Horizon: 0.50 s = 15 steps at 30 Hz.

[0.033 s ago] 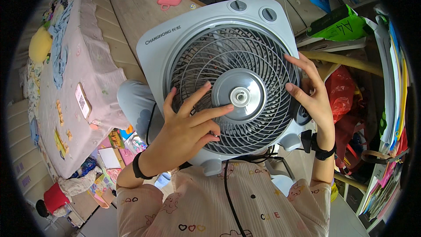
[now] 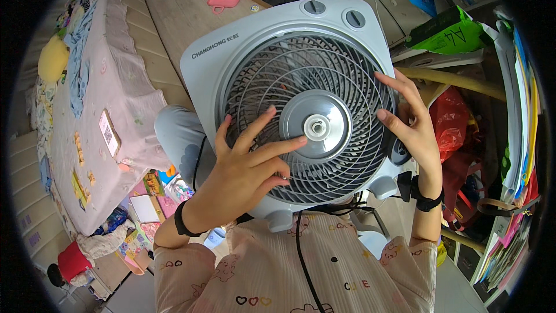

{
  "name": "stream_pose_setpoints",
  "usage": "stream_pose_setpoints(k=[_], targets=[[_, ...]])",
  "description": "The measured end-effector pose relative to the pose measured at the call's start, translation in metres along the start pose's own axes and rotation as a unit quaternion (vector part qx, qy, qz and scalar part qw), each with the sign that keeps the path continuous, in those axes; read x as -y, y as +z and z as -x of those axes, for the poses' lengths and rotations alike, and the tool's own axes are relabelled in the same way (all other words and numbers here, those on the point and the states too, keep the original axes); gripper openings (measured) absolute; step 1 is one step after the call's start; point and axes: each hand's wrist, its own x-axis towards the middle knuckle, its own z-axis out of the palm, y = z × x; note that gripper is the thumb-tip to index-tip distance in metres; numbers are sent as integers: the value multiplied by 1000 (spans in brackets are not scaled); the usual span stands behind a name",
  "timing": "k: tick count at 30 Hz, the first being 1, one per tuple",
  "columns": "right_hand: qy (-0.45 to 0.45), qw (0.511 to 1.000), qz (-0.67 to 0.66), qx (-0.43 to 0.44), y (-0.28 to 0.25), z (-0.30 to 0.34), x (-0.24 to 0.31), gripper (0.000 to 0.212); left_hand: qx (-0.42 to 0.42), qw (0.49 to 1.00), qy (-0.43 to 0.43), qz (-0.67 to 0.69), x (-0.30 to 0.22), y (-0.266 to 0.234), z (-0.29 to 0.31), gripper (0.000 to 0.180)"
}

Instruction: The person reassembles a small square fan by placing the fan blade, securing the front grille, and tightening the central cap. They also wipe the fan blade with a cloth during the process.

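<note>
Fingers [image 2: 256,127]: left hand [image 2: 242,175], three spread over the fan [image 2: 315,104], thumb's grip indiscernible; right hand [image 2: 413,127], apart at the fan's right.

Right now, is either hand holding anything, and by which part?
The right hand rests open on the fan grille, holding nothing visible. The left hand is over it; whether its curled fingers pinch something small can't be told.

Lettering [image 2: 215,46] on fan [image 2: 333,113], black marking [image 2: 454,35] on green package [image 2: 431,38], lettered shirt [image 2: 341,266]
</note>
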Motion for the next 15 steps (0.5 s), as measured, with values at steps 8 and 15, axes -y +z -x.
stream_pose_setpoints(k=[8, 15], targets=[[39, 999, 1, 1, 1, 2, 8, 56, -19, 998, 54, -1, -2, -8, -10, 16], [12, 1000, -27, 3, 3, 2, 13, 56, -86, 991, 58, 86, -11, -4, -33, 16]])
